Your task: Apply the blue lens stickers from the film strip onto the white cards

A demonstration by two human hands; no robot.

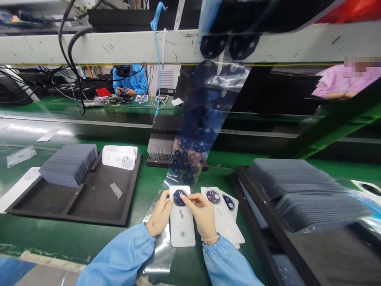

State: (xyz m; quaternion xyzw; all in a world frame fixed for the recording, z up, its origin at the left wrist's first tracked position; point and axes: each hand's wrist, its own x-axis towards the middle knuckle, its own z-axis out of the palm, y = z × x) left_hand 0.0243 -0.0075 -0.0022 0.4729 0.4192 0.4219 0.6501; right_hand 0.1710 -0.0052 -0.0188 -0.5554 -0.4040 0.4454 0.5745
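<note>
A white phone back cover [182,228] lies upright before me on the green bench, with dark printed marks below its top. On its upper part sits a dark octagonal camera sticker [177,198] with round holes. My left hand [160,212] is closed on the cover's upper left edge. With thumb and fingers together, my right hand [203,212] pinches at the sticker's right side; the exact grip is partly hidden by the fingers. Beside my right hand, a few white covers [223,220] with dark camera stickers lie overlapping.
A clear film strip [205,115] with dark octagonal stickers hangs down to the bench. A black tray [104,214] at left holds grey panels [70,163] and white covers [119,155]. Stacked black trays [256,202] with grey panels stand right. Two people work across the bench.
</note>
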